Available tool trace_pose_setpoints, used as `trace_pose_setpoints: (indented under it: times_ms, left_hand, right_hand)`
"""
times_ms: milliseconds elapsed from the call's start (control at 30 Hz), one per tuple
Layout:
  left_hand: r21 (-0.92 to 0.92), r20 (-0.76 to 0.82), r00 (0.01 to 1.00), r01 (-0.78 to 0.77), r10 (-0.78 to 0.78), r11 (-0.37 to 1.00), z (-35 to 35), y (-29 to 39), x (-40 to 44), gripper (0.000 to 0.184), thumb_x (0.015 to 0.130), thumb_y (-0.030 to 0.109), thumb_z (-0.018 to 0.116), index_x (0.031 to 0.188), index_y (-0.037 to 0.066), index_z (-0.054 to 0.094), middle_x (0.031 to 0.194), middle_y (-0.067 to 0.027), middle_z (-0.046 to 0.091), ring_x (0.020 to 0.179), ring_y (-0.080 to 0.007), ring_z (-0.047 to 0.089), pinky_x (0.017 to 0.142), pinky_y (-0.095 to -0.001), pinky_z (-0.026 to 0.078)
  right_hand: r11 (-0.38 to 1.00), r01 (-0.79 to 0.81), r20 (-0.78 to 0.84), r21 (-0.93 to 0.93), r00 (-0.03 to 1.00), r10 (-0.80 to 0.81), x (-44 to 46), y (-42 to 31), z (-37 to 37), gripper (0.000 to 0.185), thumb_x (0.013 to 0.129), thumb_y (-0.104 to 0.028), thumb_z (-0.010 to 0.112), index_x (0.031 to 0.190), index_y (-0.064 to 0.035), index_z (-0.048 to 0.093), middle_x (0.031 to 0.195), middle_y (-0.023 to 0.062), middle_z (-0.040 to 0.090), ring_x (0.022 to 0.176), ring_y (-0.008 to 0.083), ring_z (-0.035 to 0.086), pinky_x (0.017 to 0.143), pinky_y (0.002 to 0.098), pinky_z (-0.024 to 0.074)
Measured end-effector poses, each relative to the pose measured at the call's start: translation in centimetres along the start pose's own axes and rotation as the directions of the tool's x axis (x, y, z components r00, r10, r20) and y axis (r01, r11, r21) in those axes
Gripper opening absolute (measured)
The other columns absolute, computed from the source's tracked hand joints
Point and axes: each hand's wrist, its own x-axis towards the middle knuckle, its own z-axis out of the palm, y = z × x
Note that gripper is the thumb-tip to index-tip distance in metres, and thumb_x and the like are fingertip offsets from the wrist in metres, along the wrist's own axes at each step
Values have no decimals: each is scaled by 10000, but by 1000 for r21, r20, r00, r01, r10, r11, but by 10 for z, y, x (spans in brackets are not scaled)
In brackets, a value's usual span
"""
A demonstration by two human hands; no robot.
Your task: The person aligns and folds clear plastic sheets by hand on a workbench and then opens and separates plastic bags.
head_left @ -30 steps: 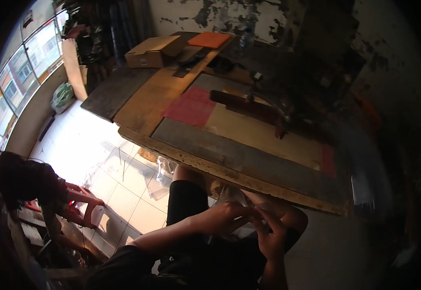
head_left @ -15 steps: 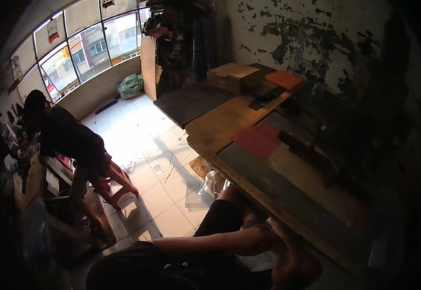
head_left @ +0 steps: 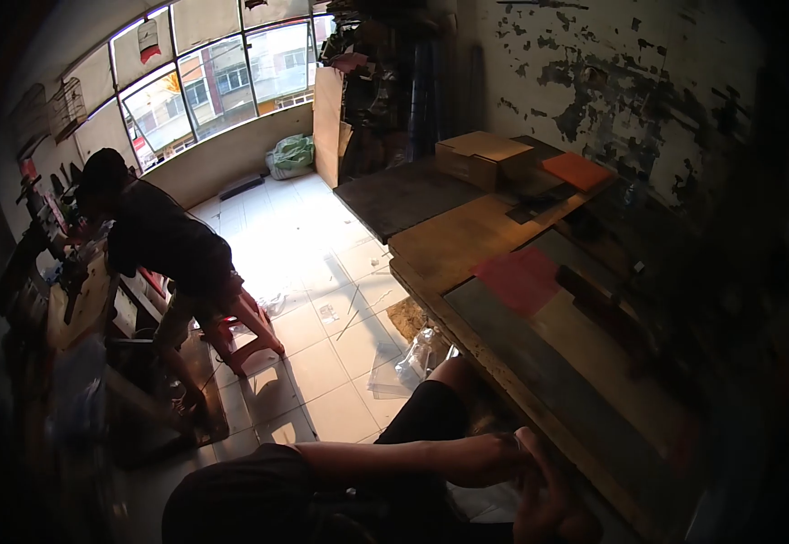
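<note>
My left hand [head_left: 485, 460] reaches across my lap with its fingers curled in. Its fingertips meet my right hand [head_left: 548, 510], which is raised beside it in shadow with bent fingers. Both hands are low in the view, close to the workbench's near edge. Whatever lies between the fingers is too dark and small to make out. Below my left wrist, a pale patch [head_left: 485, 497] shows by my dark clothing; I cannot tell what it is.
A wooden workbench [head_left: 449, 313] runs along my right, bearing a red sheet [head_left: 518, 279], a cardboard box [head_left: 485, 159] and an orange pad [head_left: 576, 170]. Clear plastic [head_left: 417, 358] lies on the tiled floor. At left, another person [head_left: 163, 227] bends over a bench beside a red stool [head_left: 258, 340].
My view has turned slightly left, so the room sits further right in the picture. My hands stay together, with a small shift of the fingers. The other person still leans over the bench.
</note>
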Motion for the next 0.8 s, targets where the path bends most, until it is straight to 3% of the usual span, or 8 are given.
trace_pose_setpoints:
  times_ms: [100,200,267,467,533,567,633,800]
  left_hand:
    - [-50,32,999,35,-34,998,-4,3,0,275,1020,99,541,1263,45,659,1131,-171,719,1064,-378,676,949,-483,523]
    - [11,-25,996,81,-81,997,-8,8,-5,287,1003,103,546,1256,18,652,1136,-180,718,1065,-375,679,950,-484,518]
    - [102,-37,998,50,-47,994,-9,1,-7,297,995,121,558,1250,-10,634,1093,-173,727,1065,-363,685,937,-476,520]
    - [133,-77,994,85,-75,987,-7,-1,-8,272,990,140,586,1211,-16,613,973,-139,732,962,-372,676,860,-472,520]
    - [107,-101,991,104,-93,989,-6,1,-7,245,1046,169,586,1145,-52,628,946,-244,685,924,-444,654,827,-521,510]
    - [109,-102,990,108,-97,988,-5,0,-5,245,1046,169,586,1145,-52,628,946,-244,685,924,-444,654,827,-521,510]
    - [176,-97,992,100,-84,979,-3,-3,-3,260,998,161,592,1183,-20,613,906,-139,715,915,-376,670,810,-480,516]
    - [155,-91,992,97,-84,983,-1,-7,2,246,994,157,599,1158,-26,612,902,-162,724,887,-385,693,769,-484,519]
  right_hand:
    - [1000,6,26,-19,1000,-6,3,-5,-2,285,1033,-134,696,1220,79,727,1135,181,762,971,260,734,831,358,598]
    - [998,39,51,57,998,-42,12,-3,11,274,1021,-152,710,1210,42,751,1127,190,765,974,282,736,858,377,585]
    - [1000,-7,85,-14,996,8,14,-6,11,284,1025,-170,708,1214,38,750,1128,187,767,985,285,738,848,376,589]
    - [991,34,85,130,995,-46,24,-2,15,292,1037,-181,695,1209,49,746,1126,177,767,962,274,736,816,375,599]
    - [989,-6,101,149,995,-9,25,0,14,290,1035,-175,697,1209,51,745,1131,179,766,948,271,738,803,369,601]
    - [986,-52,106,158,994,35,25,1,12,288,1034,-169,698,1210,54,744,1137,181,764,934,268,741,791,364,604]
    - [988,-24,95,155,995,9,26,6,11,284,1031,-163,702,1208,56,744,1129,183,767,923,265,743,782,360,605]
    - [989,-4,77,150,997,-7,29,9,9,277,1022,-156,714,1195,58,750,1089,186,775,893,260,741,773,351,603]
